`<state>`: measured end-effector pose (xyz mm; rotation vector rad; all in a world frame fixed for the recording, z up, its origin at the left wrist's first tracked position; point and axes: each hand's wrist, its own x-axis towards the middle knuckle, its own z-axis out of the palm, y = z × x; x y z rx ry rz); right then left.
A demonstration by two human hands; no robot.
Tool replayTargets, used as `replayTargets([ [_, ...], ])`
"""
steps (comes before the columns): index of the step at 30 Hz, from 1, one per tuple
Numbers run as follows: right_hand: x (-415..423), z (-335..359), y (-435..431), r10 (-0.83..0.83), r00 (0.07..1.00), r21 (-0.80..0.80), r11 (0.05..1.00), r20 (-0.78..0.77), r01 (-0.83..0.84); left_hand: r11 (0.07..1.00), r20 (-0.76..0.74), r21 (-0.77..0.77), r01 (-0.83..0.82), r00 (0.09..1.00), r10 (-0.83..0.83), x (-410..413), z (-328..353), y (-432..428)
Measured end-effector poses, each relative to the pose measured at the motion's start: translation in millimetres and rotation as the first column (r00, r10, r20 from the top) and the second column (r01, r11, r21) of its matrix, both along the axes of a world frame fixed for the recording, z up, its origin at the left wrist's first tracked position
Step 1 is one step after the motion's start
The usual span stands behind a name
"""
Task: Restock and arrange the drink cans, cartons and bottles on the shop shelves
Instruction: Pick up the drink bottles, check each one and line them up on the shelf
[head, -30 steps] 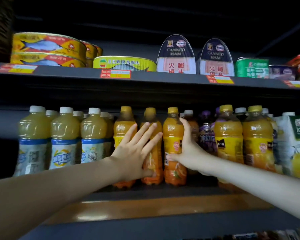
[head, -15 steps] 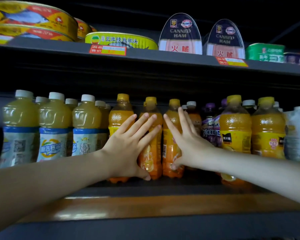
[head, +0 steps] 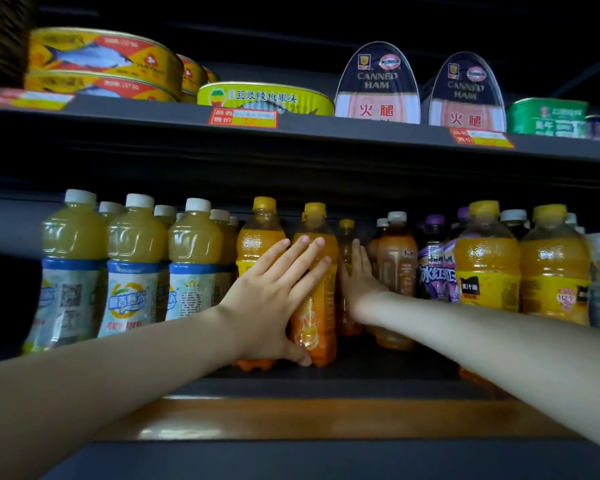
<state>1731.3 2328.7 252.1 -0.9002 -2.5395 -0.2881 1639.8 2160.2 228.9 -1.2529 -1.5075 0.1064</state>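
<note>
**Flat hands on orange bottles**

Left hand (head: 274, 299) spread, straight fingers across a glossy plastic orange bottle (head: 317, 306) at the shelf (head: 378, 368) front. Right hand (head: 361, 282) flat against the rear bottle (head: 346, 237), its fingers partly hidden. Labels blurred.

Bottles (head: 136, 265) stand in rows on the shelf (head: 291, 386) beneath cans (head: 265, 98).

Both ham tins (head: 377, 84) read "CANNED HAM"; price tags (head: 243, 118) seem illegible.

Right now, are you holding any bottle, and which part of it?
Nothing is held. The left grip presses flat on the fronts of two orange bottles; the right grip presses a third orange bottle with straight fingers.
</note>
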Motion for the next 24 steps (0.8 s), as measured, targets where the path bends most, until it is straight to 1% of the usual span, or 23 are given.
replayTargets([
  [2, 7, 3, -9, 0.034, 0.999, 0.042, 0.999, 0.017, -0.035, 1.000, 0.012, -0.015, -0.014, 1.000, 0.014, 0, 0, 0],
  [5, 44, 8, -30, 0.074, 0.995, 0.221, 0.971, 0.073, -0.088, 1.000, -0.001, -0.001, -0.009, 1.000, 0.009, 1, -1, 3],
  [6, 62, 9, -37, 0.083, 0.994, 0.275, 0.956, 0.065, -0.098, 1.000, -0.003, 0.004, 0.007, 1.000, -0.007, 2, -1, 3],
  [9, 120, 1, -48, 0.093, 0.995, 0.421, 0.905, -0.047, -0.065, 0.999, -0.029, 0.003, 0.038, 0.999, -0.038, 3, 1, 4],
  [11, 153, -8, -45, 0.079, 0.973, 0.513, 0.857, -0.215, 0.044, 0.999, -0.064, -0.011, 0.042, 0.997, -0.043, 4, 1, 5],
  [12, 165, -11, -42, 0.066, 0.949, 0.513, 0.852, -0.309, 0.108, 0.999, -0.077, -0.018, 0.045, 0.996, -0.046, 5, 2, 6],
  [13, 175, -13, -39, 0.032, 0.931, 0.472, 0.868, -0.365, 0.155, 0.999, -0.084, -0.024, 0.048, 0.995, -0.050, 7, 2, 7],
  [14, 182, -15, -35, -0.019, 0.927, 0.403, 0.897, -0.375, 0.182, 0.998, -0.088, -0.027, 0.049, 0.995, -0.051, 8, 2, 8],
  [16, 189, -20, -23, -0.103, 0.938, 0.231, 0.955, -0.330, 0.186, 0.999, -0.088, -0.026, 0.041, 0.995, -0.043, 9, 3, 7],
  [17, 189, -21, -21, -0.101, 0.942, 0.154, 0.976, -0.319, 0.156, 0.999, -0.086, -0.025, 0.037, 0.996, -0.039, 9, 4, 7],
  [18, 188, -22, -18, -0.063, 0.942, 0.095, 0.991, -0.329, 0.099, 0.999, -0.086, -0.023, 0.034, 0.996, -0.036, 9, 4, 6],
  [20, 184, -23, -14, 0.022, 0.922, 0.025, 1.000, -0.387, -0.014, 0.999, -0.093, -0.029, 0.032, 0.995, -0.035, 7, 5, 4],
  [24, 174, -24, -18, 0.203, 0.863, 0.020, 0.975, -0.462, -0.219, 0.999, -0.127, -0.048, 0.010, 0.992, -0.016, 2, 6, -3],
])
